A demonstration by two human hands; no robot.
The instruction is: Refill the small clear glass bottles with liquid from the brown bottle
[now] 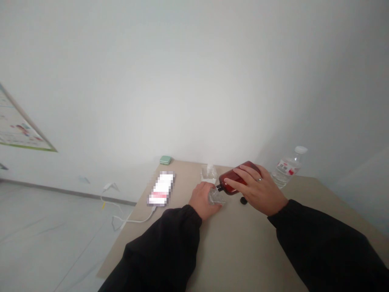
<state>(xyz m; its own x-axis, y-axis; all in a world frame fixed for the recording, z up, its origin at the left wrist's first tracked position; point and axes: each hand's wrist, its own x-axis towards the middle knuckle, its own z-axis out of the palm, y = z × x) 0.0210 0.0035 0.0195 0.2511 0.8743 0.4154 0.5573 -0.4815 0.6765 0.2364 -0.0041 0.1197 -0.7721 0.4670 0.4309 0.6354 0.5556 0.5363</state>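
You're working at the beige table (231, 243); water bottle (287, 168) is standing behind your R hand (258, 188), which is gripping the tilted dark-red bottle (238, 178) w/ neck pointing down at the small clear cup (216, 196) gripped by your L hand (202, 198). Neck-rim contact: prob. near, can't tell. Black cap (243, 200) is lying just beside.

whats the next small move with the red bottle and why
Probably tip the dark red plastic bottle slightly lower with the right hand: its black neck points at the small clear glass that the left hand holds tilted toward it, the black cap lies off on the tan table, and no liquid shows flowing.
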